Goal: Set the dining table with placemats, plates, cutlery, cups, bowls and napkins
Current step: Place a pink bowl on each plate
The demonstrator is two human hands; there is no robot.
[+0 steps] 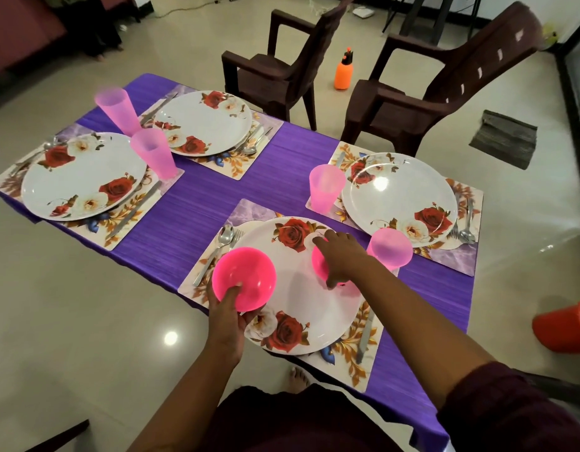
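purple tablecloth (pixel 282 184) over glossy tiles (pixel 70 321)

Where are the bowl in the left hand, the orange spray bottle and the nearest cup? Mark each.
bowl in the left hand (pixel 246 278), head view, inner hollow.
orange spray bottle (pixel 343 75), head view, orange body.
nearest cup (pixel 391 251), head view, rim and side wall.

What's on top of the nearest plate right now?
On the nearest plate, the right hand covers a pink bowl, hiding most of it. The left hand grips a second pink bowl at the plate's left edge.
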